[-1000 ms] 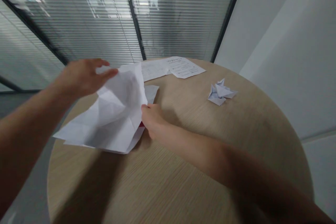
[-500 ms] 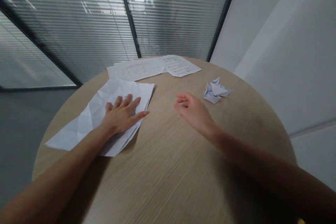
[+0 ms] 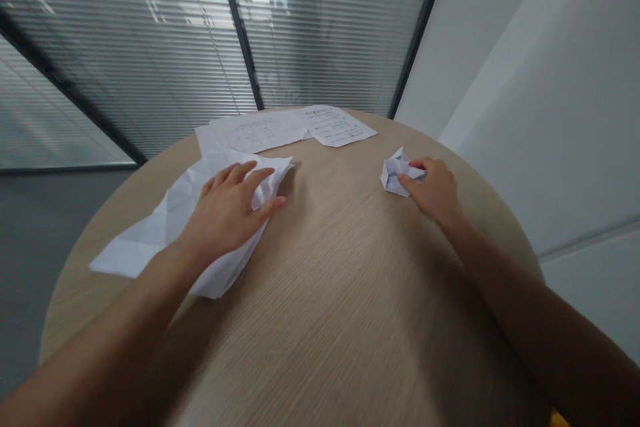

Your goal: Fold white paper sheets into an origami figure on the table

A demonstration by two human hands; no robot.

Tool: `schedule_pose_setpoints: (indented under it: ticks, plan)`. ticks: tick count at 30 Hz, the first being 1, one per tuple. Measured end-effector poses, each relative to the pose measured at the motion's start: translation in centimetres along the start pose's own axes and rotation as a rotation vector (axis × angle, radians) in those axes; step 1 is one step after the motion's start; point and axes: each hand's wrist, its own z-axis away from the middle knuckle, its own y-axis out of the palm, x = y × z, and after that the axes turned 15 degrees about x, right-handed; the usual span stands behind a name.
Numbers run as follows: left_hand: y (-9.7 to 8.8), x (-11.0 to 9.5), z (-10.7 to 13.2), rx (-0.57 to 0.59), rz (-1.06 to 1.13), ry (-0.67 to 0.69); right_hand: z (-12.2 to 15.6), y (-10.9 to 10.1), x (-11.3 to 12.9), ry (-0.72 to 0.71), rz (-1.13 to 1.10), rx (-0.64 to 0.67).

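Observation:
My left hand is spread over a stack of creased white paper sheets on the left of the table. Its fingers are apart, and it looks slightly raised above the top sheet. At the right, my right hand has its thumb and index finger closed around one point of a folded paper piece. That piece is white, with several pointed flaps, and sits on the tabletop. The hand covers its right side.
Printed sheets of paper lie along the far edge of the round wooden table. Behind the table stands a glass partition with blinds. A white wall rises at the right.
My right hand has moved right from mid-table and taken hold of the folded paper piece. My left hand has lifted a little from the stack, whose right corner now curls up.

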Motion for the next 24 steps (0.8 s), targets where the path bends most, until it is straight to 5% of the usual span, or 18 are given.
schedule_pose_setpoints:
  ticks: [7,10,17,24]
  plan:
    - [1.2,-3.7,1.2,-0.190,0.308,0.154,0.0,-0.3,0.1,-0.059,-0.039,-0.035]
    - [2.4,-4.1,1.8,-0.223,0.465,0.227,0.8,-1.1,1.1,-0.242,-0.078,-0.053]
    - [3.8,-5.7,3.2,-0.061,0.969,0.294,5.9,-2.2,6.3,-0.782,-0.100,0.413]
    - [3.4,-6.4,3.2,-0.082,0.810,0.471,7.9,-2.2,8.5,-0.962,-0.129,0.543]
